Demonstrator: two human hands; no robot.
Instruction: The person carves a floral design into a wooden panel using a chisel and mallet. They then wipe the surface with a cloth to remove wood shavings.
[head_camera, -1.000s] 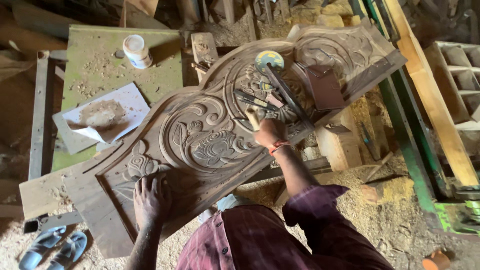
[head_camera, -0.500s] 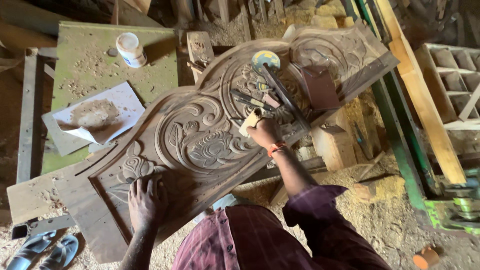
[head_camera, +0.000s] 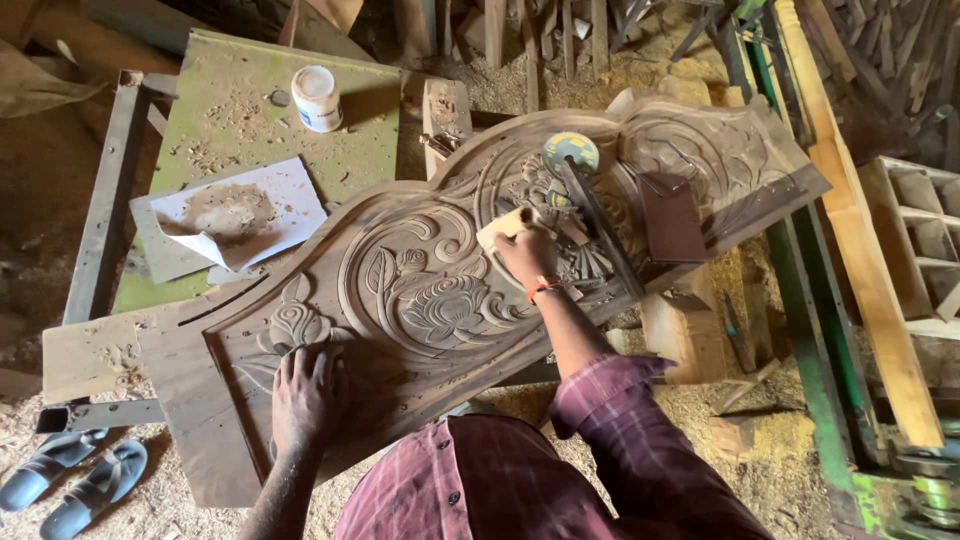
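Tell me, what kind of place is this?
Most likely a woodcarving workshop. A large carved wooden panel with floral relief lies on a bench, the right hand rubs it with a small pale piece, the left hand rests on it, and sawdust covers the floor.

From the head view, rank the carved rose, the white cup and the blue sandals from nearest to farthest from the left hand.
From the left hand:
1. Carved rose, just up and right on the panel.
2. Blue sandals, left on the floor.
3. White cup, far up on the green table.

floor (head_camera: 180, 500): sawdust; green bench (head_camera: 240, 110); timber frames (head_camera: 870, 270) right; dim light
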